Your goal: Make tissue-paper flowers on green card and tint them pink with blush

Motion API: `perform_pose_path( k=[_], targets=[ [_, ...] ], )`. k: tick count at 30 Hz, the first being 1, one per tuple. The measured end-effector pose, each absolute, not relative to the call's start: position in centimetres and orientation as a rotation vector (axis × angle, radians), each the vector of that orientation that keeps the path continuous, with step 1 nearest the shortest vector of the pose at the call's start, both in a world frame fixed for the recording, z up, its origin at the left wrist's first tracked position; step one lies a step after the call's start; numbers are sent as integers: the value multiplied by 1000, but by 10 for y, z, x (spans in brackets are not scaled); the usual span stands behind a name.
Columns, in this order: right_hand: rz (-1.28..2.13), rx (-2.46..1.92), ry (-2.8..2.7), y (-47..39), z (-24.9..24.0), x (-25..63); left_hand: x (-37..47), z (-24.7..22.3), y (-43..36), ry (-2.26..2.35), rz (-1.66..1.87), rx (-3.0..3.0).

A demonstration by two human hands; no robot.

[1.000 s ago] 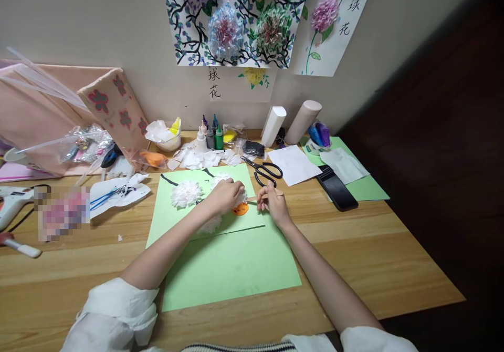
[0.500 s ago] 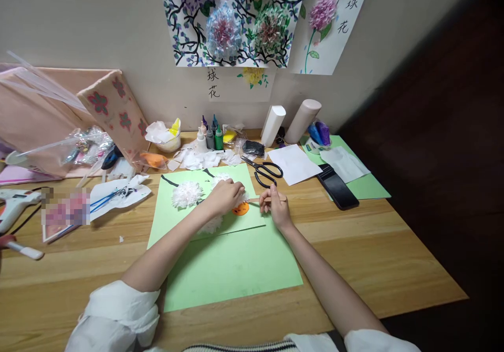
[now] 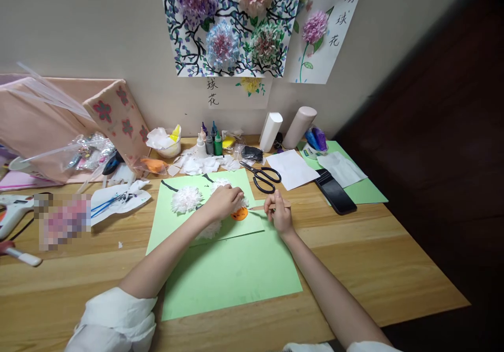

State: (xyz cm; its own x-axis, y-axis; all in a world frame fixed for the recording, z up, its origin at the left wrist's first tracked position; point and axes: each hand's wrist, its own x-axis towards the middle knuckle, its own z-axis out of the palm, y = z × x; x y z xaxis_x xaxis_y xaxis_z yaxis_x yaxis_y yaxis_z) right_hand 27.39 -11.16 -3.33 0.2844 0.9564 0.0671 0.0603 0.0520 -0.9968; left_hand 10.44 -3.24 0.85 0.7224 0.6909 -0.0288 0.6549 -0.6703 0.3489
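Writing on the wall: 绣球花 runs down the right-hand picture (image 3: 325, 52); 球花 shows on the lower sheet (image 3: 229, 99), partly covered. Marks on the orange disc (image 3: 239, 214) are too small to read. It lies on the green card (image 3: 162, 225) beside my left hand (image 3: 223, 204); whether those bunched fingers grip anything, I cannot tell. My right hand (image 3: 281, 217) pinches a thin stick (image 3: 260, 208), tip near the disc. Scissors (image 3: 264, 177) lie just beyond.

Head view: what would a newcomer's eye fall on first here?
Probably the white, branch-patterned picture with four fluffy, multicoloured flowers showing, on the grey wall at top centre. Next, perhaps, the bright orange disc on the pale green sheet, beside the left hand and near the tip of the slim tan stick in the right hand.
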Motion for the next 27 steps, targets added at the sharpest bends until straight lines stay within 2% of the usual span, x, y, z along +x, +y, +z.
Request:
perform_pose_path(
  k=[4, 8, 11, 19, 27],
  targets=[
    [902, -1338, -940, -108, -35, 282, 100, 14, -24, 1017, 273, 2485],
    [934, -1314, -872, -105, -39, 286, 82, 15, -1, 1242, 442, 2475],
    [946, -1313, -894, -105, -41, 284, 62, 7, 17, 1383, 375, 2449],
    [951, -1308, -898, -105, -40, 281, 47, -8, 27, 1351, 269, 2435],
    [931, -1307, -889, -106, -40, 282, 43, -1, 32, 1346, 395, 2375]
  ],
)
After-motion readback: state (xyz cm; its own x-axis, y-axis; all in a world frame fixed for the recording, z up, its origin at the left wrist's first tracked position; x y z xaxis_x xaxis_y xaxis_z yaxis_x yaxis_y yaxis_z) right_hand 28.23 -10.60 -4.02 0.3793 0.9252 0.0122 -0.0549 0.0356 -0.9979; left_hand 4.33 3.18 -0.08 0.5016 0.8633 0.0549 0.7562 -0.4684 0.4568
